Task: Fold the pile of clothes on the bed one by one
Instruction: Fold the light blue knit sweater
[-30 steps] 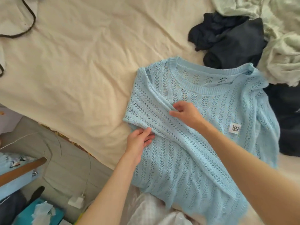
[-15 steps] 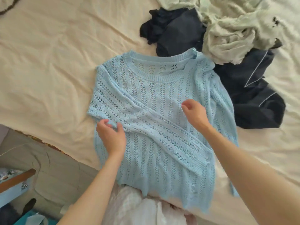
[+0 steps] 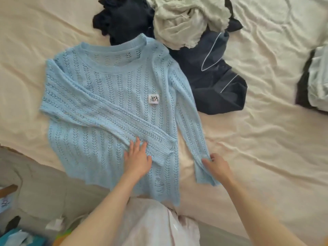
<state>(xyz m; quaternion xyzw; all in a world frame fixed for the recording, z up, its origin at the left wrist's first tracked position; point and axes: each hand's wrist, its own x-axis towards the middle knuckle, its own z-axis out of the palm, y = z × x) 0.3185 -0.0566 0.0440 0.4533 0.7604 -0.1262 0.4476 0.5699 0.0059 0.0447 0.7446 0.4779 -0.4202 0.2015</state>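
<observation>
— Near the front edge of the cream bed sheet (image 3: pixel 257 139), what lies there?

— One pale blue open-knit sweater (image 3: pixel 113 96), flat, with its collar away from the person. One sleeve is already folded slanting across the body. The other sleeve (image 3: pixel 193 121) lies straight down beside the body, on the sheet.

— And the hands?

— The left hand (image 3: pixel 137 160) rests with straight, a little spread fingers on the cuff of the folded sleeve and presses it flat. The right hand (image 3: pixel 217 166) touches the lower part of the free sleeve; its fingers seem curled on the knit, but I cannot tell surely if they pinch it.

— So which step is this?

— I judge it is the second sleeve. The next move asks to carry that sleeve across the body, over the first one, while the left hand keeps the cloth quiet.

— Is there room?

— To the right the sheet is open. Behind the collar the pile waits: dark navy clothes (image 3: pixel 216 80) touching the sweater's shoulder, and a crumpled pale green garment (image 3: pixel 184 20) above them. The hem hangs near the bed edge, so it could slip.
</observation>
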